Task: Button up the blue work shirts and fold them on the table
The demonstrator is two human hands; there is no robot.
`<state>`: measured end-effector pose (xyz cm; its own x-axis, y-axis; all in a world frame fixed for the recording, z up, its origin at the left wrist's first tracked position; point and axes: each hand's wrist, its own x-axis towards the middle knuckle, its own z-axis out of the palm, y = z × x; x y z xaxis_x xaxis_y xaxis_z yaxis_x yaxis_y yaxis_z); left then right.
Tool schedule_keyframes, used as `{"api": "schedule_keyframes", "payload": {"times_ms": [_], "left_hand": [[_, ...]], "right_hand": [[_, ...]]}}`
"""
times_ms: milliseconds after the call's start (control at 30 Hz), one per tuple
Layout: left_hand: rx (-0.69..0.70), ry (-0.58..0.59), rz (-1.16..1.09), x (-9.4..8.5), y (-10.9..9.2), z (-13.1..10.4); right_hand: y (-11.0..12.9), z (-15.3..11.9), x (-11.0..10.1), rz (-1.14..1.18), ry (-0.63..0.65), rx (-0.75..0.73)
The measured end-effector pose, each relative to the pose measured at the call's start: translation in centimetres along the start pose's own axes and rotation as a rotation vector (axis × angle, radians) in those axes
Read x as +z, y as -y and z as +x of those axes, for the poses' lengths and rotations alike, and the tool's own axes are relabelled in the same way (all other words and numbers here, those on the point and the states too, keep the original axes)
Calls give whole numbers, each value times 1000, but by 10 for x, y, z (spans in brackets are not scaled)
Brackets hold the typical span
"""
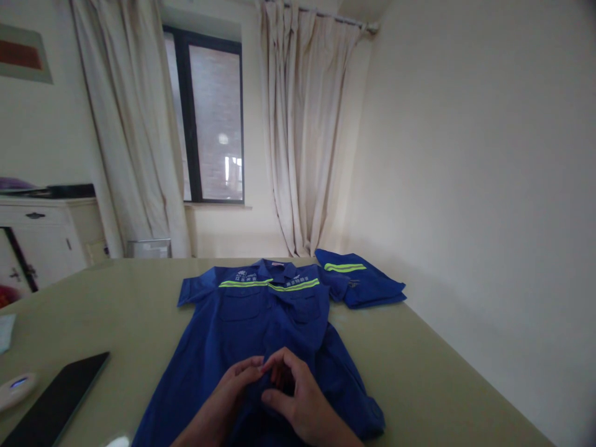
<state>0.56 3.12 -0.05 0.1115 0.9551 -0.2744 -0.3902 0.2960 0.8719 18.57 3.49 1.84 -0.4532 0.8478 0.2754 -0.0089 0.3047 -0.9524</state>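
A blue short-sleeved work shirt [242, 323] lies spread on the table, collar away from me, with yellow-green reflective strips across the chest and pale printed lettering above them. Over the lower part of its front opening, my left hand [239, 382] is closed, its fingertips pinching the cloth. My right hand [302, 394] meets it there from the other side, fingers curled at the front edge and thumb held a little apart. Both sets of fingertips touch or nearly touch. Whatever small part lies between them is hidden.
A second folded blue garment [372, 282] lies by the shirt's right sleeve, near the wall. On the left are a black tablet-like slab [60, 400] and a white oval device [17, 391]. Beyond the table [139, 292] hang curtains [302, 124] beside a window [216, 124].
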Motion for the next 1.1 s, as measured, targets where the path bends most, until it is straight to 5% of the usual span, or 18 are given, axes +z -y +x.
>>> {"api": "schedule_keyframes", "payload": {"times_ms": [300,467,600,800,867,1000,1100], "left_hand": [[49,-68,59,6,-4,-5],[108,-64,74,3,1,0],[65,147,106,3,-6,-11],[24,492,422,-8,-26,-36],[49,424,509,-12,-25,-33],[310,43,809,-11,-15,-17],[438,-28,981,-7,-9,-13]], "right_hand": [[11,-2,-10,-136,-17,-97],[8,1,-10,10,26,33],[-11,8,-9,298,3,187],[-36,6,-13,6,-117,183],[-41,6,-14,-7,-151,176],[-42,11,-13,176,-127,226],[-34,13,-14,191,-125,314]]}}
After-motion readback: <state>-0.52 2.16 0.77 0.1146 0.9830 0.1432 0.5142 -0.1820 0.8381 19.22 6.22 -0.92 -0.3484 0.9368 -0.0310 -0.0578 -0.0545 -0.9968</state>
